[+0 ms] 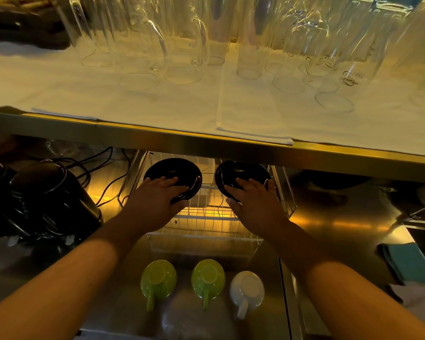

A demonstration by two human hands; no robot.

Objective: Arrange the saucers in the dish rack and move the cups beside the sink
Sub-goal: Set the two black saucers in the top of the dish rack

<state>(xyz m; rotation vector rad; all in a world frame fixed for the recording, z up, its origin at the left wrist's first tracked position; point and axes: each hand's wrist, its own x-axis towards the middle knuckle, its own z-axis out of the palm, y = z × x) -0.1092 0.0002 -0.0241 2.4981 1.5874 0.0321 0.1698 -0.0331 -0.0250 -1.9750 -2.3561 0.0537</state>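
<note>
Steel table under a glass-laden shelf: my left hand (155, 200) and right hand (253, 202) each grip a black saucer (172, 173) (241, 171) over the dish rack (206, 217). Next, I'd slot them upright. Three cups (207, 278) wait inverted below.

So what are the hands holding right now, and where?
Each holds a black saucer by its near rim over the rack: left hand on the left saucer, right hand on the right saucer.
</note>
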